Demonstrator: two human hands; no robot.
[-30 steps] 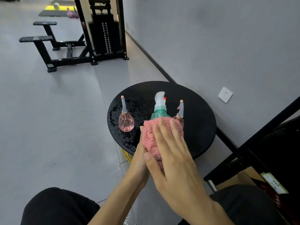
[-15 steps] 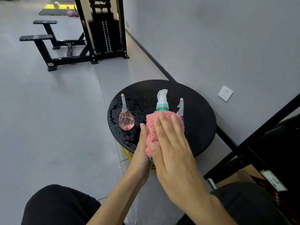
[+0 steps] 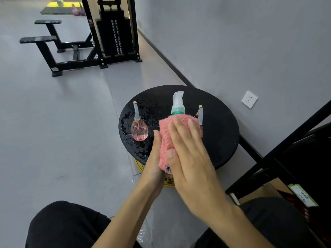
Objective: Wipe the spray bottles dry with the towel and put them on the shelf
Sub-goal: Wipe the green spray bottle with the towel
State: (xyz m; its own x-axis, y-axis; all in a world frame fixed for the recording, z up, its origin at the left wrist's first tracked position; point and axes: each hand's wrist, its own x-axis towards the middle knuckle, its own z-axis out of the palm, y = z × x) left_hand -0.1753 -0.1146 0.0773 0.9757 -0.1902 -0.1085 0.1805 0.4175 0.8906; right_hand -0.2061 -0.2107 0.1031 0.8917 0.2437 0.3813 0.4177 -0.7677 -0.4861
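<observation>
We are in the middle of drying the first bottle, we judge: the green spray bottle (image 3: 177,110) stands at the centre of the frame on the round black bench (image 3: 223,140), its body wrapped in the pink towel (image 3: 165,140) so that only the green collar and white spray head show above it. Our right hand (image 3: 189,158) lies flat on the towel, fingers (image 3: 176,129) straight and close together, pressing. Our left hand (image 3: 154,169) sits against the towel's left edge with the thumb straight up along it; its other fingers are hidden behind the cloth, so we cannot tell whether they are curled round the bottle. Left of centre the pink bottle (image 3: 139,130) waits among water drops, and a second pink bottle (image 3: 200,114) peeks out just right of the towel; both look untouched. Nothing has reached the black shelf (image 3: 295,140) at the right edge, so most of the job remains. Compared with a second ago, the towel and right hand have ridden up, covering the green shoulder that showed then; the two pink bottles have not moved.
</observation>
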